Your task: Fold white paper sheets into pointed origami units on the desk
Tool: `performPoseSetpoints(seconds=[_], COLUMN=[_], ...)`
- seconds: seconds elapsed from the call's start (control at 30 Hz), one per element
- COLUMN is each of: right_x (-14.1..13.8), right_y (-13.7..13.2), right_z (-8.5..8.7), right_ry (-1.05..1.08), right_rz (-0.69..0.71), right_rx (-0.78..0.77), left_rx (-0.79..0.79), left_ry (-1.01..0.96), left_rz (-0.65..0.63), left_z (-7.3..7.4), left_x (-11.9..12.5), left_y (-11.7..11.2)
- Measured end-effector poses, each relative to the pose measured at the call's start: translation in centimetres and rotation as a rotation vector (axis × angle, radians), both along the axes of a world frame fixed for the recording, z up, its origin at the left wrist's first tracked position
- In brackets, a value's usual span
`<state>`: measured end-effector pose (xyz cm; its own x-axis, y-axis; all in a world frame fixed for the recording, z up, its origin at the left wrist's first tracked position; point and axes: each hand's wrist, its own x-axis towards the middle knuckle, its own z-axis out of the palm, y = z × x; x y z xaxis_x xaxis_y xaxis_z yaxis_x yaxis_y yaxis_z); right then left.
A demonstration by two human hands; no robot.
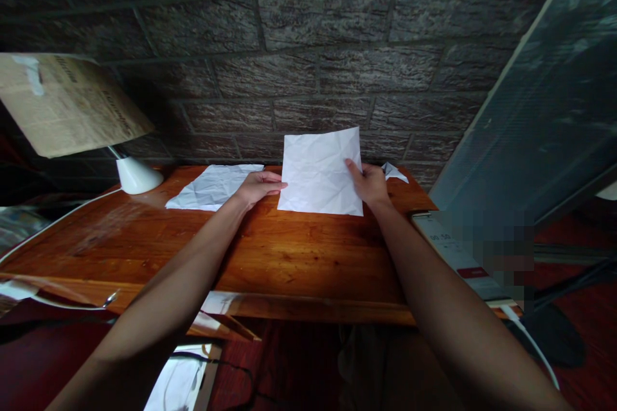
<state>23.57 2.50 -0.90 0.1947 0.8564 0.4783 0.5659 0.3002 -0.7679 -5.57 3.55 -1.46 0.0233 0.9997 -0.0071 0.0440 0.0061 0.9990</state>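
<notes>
A creased white sheet of paper (319,173) is held up over the wooden table, tilted toward me. My left hand (260,189) pinches its left edge between thumb and fingers. On the right edge my right hand (370,183) grips it, thumb on the front and fingers behind. Left of the held sheet, a crumpled stack of white paper (208,187) lies on the table, partly behind my left hand. Just beyond my right hand, a small folded white paper (395,173) rests near the back edge.
The wooden table (308,263) stands against a dark brick wall (318,70). At its left is a lamp with a white base (137,174) and brown paper shade (72,103). A flat device with a display (456,250) lies at the right. An open drawer (231,327) juts out below.
</notes>
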Motion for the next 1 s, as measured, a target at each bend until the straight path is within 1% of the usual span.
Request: performPoseSetpoints(seconds=[0.1,0.17,0.27,0.37,0.57,0.63,0.73,0.9,1.0], right_x=[0.0,0.0,-0.1,-0.3,-0.8,-1.0,-1.4,-1.9,-1.9], right_y=[0.0,-0.1,-0.1,-0.2,-0.9,-1.1,-1.3,-1.7,-1.8], right_z=[0.1,0.1,0.0,0.0,0.3,0.5,0.6,0.7,0.7], right_ry=[-0.012,-0.008,0.026,0.045,0.065,0.120,0.254,0.450,0.516], right_rz=[-0.007,0.002,0.053,0.120,0.175,0.208,0.295,0.389,0.464], right_rx=[-0.002,-0.002,-0.006,-0.024,-0.070,-0.092,-0.158,-0.301,-0.363], left_rx=[-0.004,-0.010,-0.047,-0.070,-0.039,-0.025,-0.014,-0.006,-0.017], left_ry=[-0.045,-0.096,-0.152,-0.162,-0.191,-0.200,-0.208,-0.215,-0.218], left_rz=[-0.001,-0.025,-0.075,-0.097,-0.160,-0.154,-0.152,-0.200,-0.219], left_z=[0.1,0.2,0.4,0.5,0.4,0.4,0.5,0.9,1.3], left_x=[-0.1,-0.1,0.0,0.2,0.4,0.5,0.5,0.8,1.2], left_y=[0.0,0.0,0.0,0.0,-0.3,-0.3,-0.3,-0.8,-1.3])
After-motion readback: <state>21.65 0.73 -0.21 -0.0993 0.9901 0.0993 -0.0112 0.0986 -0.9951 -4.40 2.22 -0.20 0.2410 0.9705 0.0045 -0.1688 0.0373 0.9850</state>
